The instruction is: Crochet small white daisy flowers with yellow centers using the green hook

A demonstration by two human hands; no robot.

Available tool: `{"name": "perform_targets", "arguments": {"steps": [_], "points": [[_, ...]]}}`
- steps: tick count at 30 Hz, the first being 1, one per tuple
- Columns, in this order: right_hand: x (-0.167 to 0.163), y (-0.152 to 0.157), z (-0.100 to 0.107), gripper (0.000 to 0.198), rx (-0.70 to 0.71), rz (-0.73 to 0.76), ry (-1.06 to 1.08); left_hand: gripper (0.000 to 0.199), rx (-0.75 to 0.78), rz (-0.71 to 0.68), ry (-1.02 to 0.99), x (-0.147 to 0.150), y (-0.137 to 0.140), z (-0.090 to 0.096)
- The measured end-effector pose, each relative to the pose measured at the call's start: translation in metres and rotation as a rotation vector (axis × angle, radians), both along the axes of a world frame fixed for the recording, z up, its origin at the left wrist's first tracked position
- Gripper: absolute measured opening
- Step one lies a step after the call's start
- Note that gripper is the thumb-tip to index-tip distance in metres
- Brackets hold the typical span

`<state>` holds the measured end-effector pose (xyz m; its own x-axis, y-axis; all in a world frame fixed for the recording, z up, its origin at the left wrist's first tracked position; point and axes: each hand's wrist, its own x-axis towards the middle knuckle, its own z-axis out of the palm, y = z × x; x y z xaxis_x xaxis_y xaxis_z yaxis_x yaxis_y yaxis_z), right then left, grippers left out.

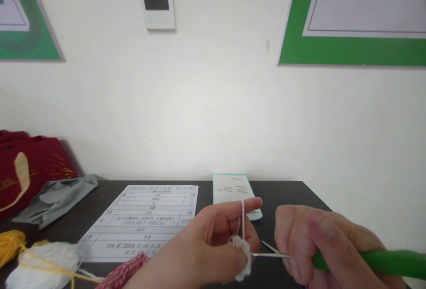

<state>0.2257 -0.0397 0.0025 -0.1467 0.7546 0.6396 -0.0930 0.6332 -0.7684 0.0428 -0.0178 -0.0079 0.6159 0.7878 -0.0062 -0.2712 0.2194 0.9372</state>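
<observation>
My left hand (pixel 219 244) pinches a small piece of white crochet work (pixel 245 260) between thumb and fingers. Its index finger points out to the right, and a strand of white yarn (pixel 243 220) runs over it down to the piece. In my right hand (pixel 319 244) is a crochet hook with a green handle (pixel 382 262), gripped from above. The hook's thin metal shaft (pixel 269 255) reaches left to the edge of the white piece. My left thumb covers part of the crochet work, and the hook's tip is hidden there.
On the dark table (pixel 282 195) lie a printed pattern sheet (pixel 146 209) and a smaller light-blue-edged paper (pixel 231 187). At left are a white yarn ball (pixel 46 264), yellow yarn (pixel 9 247), a grey cloth (pixel 63 198) and a red bag (pixel 40 160). A pale wall stands behind.
</observation>
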Motion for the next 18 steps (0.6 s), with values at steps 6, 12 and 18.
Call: {"name": "perform_targets", "arguments": {"steps": [6,12,18], "points": [[0.0027,0.004,-0.0009,0.057,0.063,0.044,-0.031,0.068,-0.124,-0.125,-0.06,0.0048,0.0027,0.0044],[-0.0014,0.0049,-0.0004,0.059,-0.291,0.13,0.148,0.058,-0.1,-0.173,-0.081,0.0082,0.0044,0.0061],[-0.0011,0.0025,0.0004,0.061,-0.109,0.059,0.029,0.057,-0.218,-0.23,-0.129,0.0099,0.0042,0.0094]]}}
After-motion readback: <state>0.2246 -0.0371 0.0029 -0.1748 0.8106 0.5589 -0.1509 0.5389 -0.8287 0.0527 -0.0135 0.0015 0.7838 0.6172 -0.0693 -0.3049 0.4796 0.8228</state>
